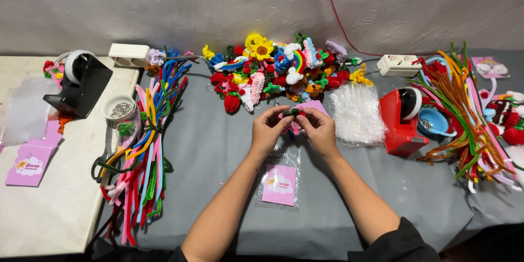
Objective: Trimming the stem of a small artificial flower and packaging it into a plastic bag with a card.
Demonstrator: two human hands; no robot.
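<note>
small pipe-cleaner charm (292,112) sat pinched between fingertips of both hands, above grey counter (218,147) | left hand (269,129) gripped its left end, right hand (319,130) its right | pink card in clear bag (280,184) lay just below wrists | heap of finished charms (278,71) just beyond

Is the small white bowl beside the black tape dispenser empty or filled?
Filled: the white bowl holds a heap of metal rings.

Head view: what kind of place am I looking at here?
Most likely a small home craft table for making and packing pipe-cleaner charms. Loose pipe cleaners lie in bundles, finished charms sit piled by the wall, and a tape dispenser and pink backing card lie ready.
</note>
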